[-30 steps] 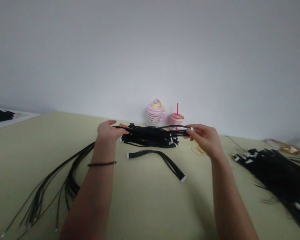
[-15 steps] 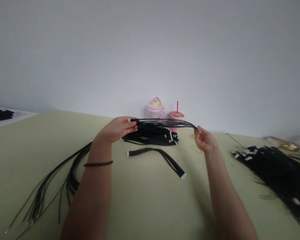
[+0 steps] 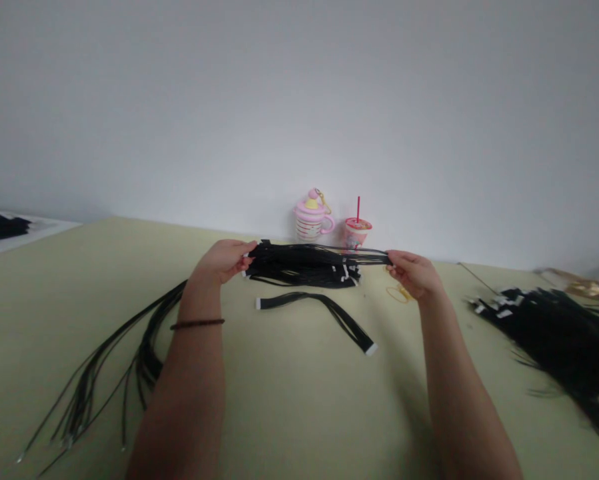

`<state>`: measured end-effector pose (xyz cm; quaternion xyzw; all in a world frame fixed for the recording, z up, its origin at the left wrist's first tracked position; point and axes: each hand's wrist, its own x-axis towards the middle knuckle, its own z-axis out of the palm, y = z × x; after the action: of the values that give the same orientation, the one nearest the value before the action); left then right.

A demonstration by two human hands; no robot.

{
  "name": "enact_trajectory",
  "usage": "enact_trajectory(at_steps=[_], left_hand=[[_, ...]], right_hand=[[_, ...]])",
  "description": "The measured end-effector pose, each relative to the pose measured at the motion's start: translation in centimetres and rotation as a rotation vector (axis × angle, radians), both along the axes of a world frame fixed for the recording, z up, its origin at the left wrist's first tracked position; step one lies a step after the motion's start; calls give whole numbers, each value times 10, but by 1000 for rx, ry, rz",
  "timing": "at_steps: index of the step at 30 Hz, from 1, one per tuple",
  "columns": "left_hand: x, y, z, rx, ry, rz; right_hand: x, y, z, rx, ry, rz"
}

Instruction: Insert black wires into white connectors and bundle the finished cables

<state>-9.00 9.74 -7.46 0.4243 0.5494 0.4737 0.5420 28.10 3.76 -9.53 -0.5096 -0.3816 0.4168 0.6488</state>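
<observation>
Stretched between my two hands is a black wire harness [image 3: 364, 251], a flat bunch of thin wires. My left hand [image 3: 228, 259] pinches its left end, and my right hand [image 3: 410, 270] grips the right end, with the connector there hidden in the fingers. Right behind and below it lies a stack of black wire harnesses [image 3: 304, 275] with white connectors, partly covered by the held one. Closer to me, a single wire harness [image 3: 324, 308] with a white connector at each end rests bent on the table.
A pink lidded mug [image 3: 309, 220] and a small cup with a red straw [image 3: 358, 232] stand against the wall. Loose black wires [image 3: 86, 373] lie left, a large harness pile [image 3: 559, 340] right. Yellow rubber bands [image 3: 399, 293] sit near my right hand.
Both hands have lowered the held harness slightly, bringing it over the stack. Its left end has shifted a little left. The view has also moved slightly.
</observation>
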Motion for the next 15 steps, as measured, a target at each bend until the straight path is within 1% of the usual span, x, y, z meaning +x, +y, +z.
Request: enact_trajectory(at_steps=[4,8,11,13,15], left_hand=[[2,8,-7,-28,112,131],[8,12,-9,4,163,266],[9,14,-9,29,114,283],[6,16,-9,39,54,275],[1,16,-10,66,-15,298]], right_hand=[[-13,3,2,123,-145,-19],[-24,13,-4,210,-239,-60],[-30,19,-10,200,-277,-61],[-35,20,-13,163,-291,-31],[-40,20,-16,119,-291,6]])
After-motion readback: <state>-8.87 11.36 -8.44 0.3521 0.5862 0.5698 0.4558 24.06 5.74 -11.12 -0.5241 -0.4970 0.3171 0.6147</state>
